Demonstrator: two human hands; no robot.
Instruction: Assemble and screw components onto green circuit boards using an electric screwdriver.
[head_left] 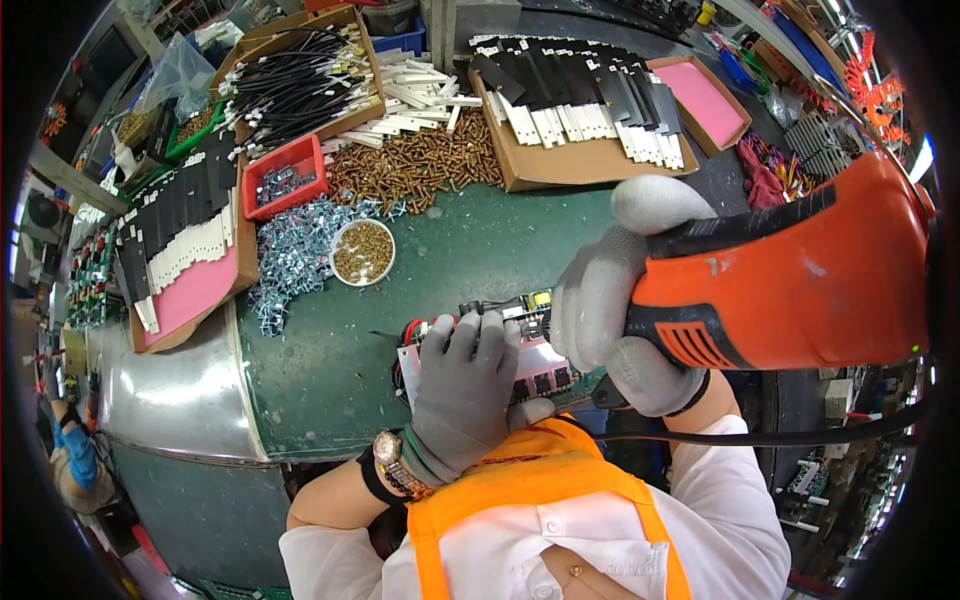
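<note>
A circuit board assembly (pixel 541 356) with a pale metal plate, black parts and red and black wires lies near the front edge of the green bench. My left hand (pixel 462 390), in a grey glove, lies over its left part with the fingers stretched out flat, covering much of it. My right hand (pixel 628 295), in a grey and white glove, is closed around the black grip of a large orange power tool (pixel 790 275). The tool is held above the right side of the board. Its working end is hidden by my right hand.
Beyond the board lie a white cup of small screws (pixel 362 252), a pile of silvery clips (pixel 300 255), brass-coloured screws (pixel 430 160) and a red bin (pixel 285 180). Cardboard trays (pixel 560 170) hold black and white strips. A black cable (pixel 760 437) crosses at right.
</note>
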